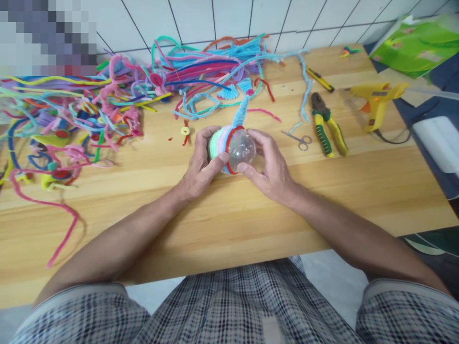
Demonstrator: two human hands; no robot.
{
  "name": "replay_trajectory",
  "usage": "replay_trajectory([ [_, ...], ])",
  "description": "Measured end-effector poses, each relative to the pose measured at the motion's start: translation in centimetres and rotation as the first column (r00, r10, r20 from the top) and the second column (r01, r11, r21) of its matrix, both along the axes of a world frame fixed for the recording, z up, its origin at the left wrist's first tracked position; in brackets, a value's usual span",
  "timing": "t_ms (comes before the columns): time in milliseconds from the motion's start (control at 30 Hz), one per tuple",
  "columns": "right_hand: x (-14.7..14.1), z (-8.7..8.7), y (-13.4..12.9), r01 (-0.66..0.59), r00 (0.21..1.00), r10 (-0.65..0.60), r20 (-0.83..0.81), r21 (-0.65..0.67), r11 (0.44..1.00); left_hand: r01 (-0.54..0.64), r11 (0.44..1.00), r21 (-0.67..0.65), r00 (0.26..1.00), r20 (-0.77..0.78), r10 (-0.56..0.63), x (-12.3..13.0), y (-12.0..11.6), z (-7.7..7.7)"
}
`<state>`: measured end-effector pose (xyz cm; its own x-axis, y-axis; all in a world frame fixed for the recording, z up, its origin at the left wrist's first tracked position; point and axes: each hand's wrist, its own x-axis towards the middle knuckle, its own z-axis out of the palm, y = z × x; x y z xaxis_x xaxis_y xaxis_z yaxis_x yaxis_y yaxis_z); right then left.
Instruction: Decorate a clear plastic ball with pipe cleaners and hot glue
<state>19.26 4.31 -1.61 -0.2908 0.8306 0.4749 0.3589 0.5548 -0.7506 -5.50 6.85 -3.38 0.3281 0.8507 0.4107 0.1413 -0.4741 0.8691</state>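
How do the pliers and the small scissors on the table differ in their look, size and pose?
Size: the pliers are clearly bigger than the scissors.
Look: the pliers have green and yellow handles and a dark head, while the scissors look plain grey.
Pose: the head of the pliers points away from the person; the scissors' blades point leftward.
Shared: both lie on the wooden table, to the right of the right hand.
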Motion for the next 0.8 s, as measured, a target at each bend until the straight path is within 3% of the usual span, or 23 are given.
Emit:
replay_trajectory([
  [267, 0.0, 0.21, 0.02, 0.003, 1.0, -0.003, -0.008, -0.012, 1.0, 0.037, 0.998, -0.054, 0.996, 0.085, -0.033, 0.05, 0.4, -0.65],
  [633, -0.14, 0.32, 0.04, 0.006, 1.0, -0.006, -0.017, -0.024, 1.0, 0.032, 0.999, -0.032, 0.999, 0.014, -0.032, 0.08, 0.18, -0.22],
  [800, -0.18, 0.29, 0.07, 0.0, 1.0, 0.0, -0.014, -0.014, 1.0, 0.012, 0.998, -0.059, 0.997, 0.071, -0.007, 0.16, 0.29, -0.67],
])
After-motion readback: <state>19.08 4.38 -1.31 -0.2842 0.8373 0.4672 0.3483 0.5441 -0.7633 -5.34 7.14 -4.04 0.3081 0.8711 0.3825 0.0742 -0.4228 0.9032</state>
